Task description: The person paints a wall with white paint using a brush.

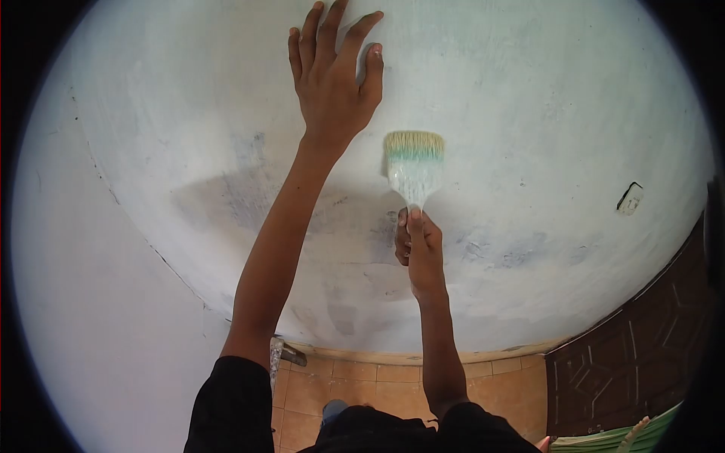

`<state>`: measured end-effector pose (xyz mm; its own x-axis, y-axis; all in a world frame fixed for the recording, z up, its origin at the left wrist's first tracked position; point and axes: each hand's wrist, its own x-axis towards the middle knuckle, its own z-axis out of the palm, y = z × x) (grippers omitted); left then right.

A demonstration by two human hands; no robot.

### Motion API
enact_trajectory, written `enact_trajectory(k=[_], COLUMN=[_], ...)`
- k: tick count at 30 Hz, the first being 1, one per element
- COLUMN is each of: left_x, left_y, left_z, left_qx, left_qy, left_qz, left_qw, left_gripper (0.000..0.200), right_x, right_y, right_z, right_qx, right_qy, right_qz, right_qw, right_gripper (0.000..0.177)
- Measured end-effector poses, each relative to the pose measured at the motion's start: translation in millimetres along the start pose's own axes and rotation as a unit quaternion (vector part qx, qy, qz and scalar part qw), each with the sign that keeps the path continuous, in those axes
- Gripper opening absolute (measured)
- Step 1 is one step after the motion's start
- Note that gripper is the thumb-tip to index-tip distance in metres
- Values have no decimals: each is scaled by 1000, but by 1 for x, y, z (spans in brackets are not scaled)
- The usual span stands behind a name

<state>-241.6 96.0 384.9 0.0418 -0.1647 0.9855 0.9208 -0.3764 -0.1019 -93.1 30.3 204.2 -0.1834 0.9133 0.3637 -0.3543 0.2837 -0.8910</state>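
My right hand (421, 245) is wrapped round the handle of a wide paintbrush (414, 170), its thumb lying along the handle. The brush points up, with pale bristles stained green near the ferrule end, and its head lies close over the whitish wall (529, 98). Higher up and to the left, my left hand (336, 83) is spread against the wall, fingers apart and holding nothing. Grey and bluish worn patches mark the wall around the brush and below it.
At right a small switch or socket plate (630, 198) sits in the wall. A dark panelled door (634, 347) stands at lower right, with green fabric (627, 438) below it. Orange floor tiles (362, 389) run along the wall's foot, near a paint-spattered tool (291, 352).
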Motion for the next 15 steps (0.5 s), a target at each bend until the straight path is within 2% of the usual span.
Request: enact_trajectory(k=[2, 6, 9, 14, 15], left_x=[1, -7, -6, -5, -6], left_y=[1, -6, -14, -11, -12], left_z=[-1, 5, 13, 11, 11], left_qx=[1, 2, 3, -6, 2], left_qy=[0, 12, 37, 42, 48], left_qz=[3, 10, 17, 18, 22], left_qw=[1000, 1000, 999, 999, 999], left_gripper=[32, 35, 38, 37, 36], right_x=[-8, -63, -71, -23, -15], right_y=[37, 83, 69, -11, -23], right_z=[-10, -15, -12, 9, 13], right_qx=[1, 23, 52, 5, 5], right_qy=[14, 67, 60, 7, 22], right_qz=[-2, 103, 111, -28, -14], right_qw=[1000, 992, 991, 1000, 1000], right_gripper=[38, 38, 38, 36, 37])
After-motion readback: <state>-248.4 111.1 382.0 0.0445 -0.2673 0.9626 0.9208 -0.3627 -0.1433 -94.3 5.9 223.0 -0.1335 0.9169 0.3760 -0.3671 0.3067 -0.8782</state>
